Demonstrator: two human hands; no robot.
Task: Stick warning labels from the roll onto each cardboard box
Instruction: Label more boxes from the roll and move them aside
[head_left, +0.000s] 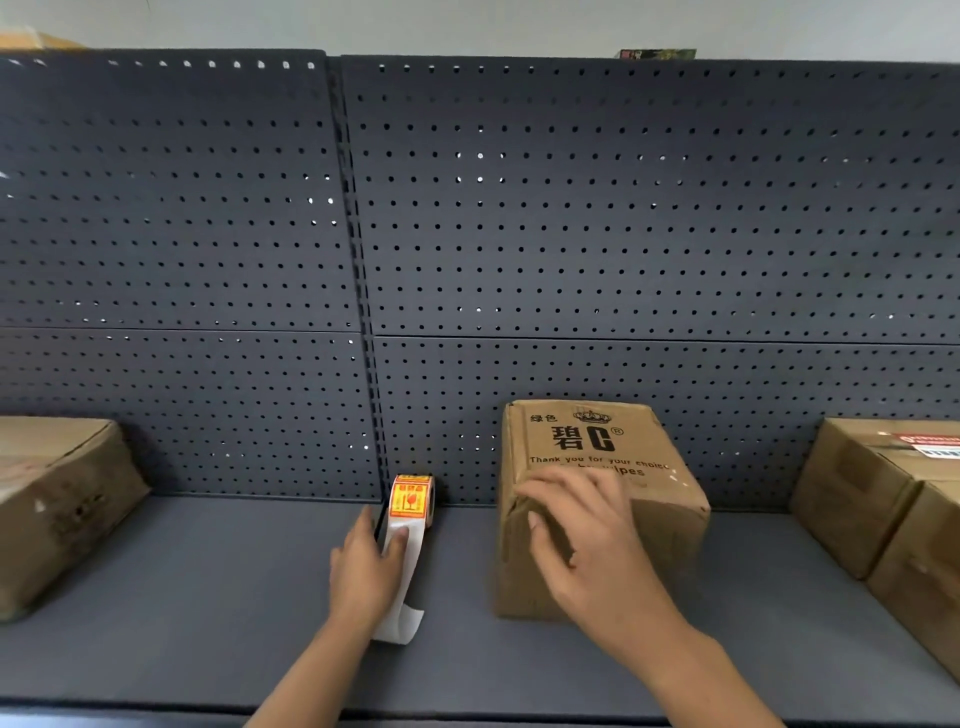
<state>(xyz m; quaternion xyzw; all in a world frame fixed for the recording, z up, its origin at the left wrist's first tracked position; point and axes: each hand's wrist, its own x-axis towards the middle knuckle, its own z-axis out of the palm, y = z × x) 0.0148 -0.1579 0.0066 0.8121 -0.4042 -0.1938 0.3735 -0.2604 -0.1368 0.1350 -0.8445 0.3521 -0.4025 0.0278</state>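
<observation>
Grey shelf (208, 597): left hand (363, 571) grips the label roll (411, 501), spread right hand (587, 545) steadies the box (660, 499) beside it; peeling a label seemingly follows.

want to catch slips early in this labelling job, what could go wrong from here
1. The label roll stands on edge on the shelf, steadied only by the left hand; a sharp pull could tip it or send it rolling.
2. Its bare backing strip trails loose toward the shelf's front and might snag or curl under.
3. The middle box looks creased near the corner under the right hand; a label pressed there may wrinkle.
</observation>
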